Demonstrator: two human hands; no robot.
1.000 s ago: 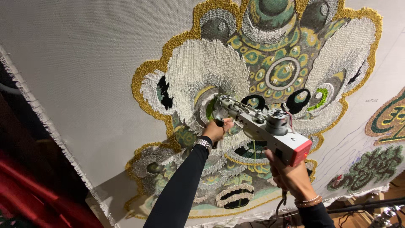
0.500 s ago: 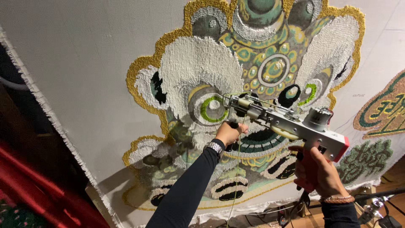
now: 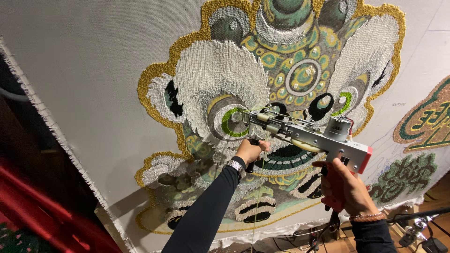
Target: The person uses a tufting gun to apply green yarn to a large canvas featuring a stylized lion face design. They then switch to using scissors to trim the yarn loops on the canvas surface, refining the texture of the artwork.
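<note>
A silver tufting gun (image 3: 307, 136) with a red rear grip points at a stretched white cloth (image 3: 89, 79). Its needle tip touches the green ring of an eye (image 3: 229, 122) in a large tufted lion-like face (image 3: 281, 75) of white, gold and green yarn. My left hand (image 3: 250, 151) grips the gun's front handle from below, a watch on the wrist. My right hand (image 3: 347, 187) holds the red rear grip, a bead bracelet on the wrist. A thin green yarn strand (image 3: 258, 187) hangs down from the gun.
More tufted green and gold shapes (image 3: 429, 124) lie at the right of the cloth. The cloth's frayed edge (image 3: 56, 136) runs down the left, beside dark space and red fabric (image 3: 28, 197). Cables and a stand (image 3: 412, 225) sit below right.
The view has shifted and the gun has moved left and slightly down across the face, its tip now on the green eye ring. Both hands keep their grips.
</note>
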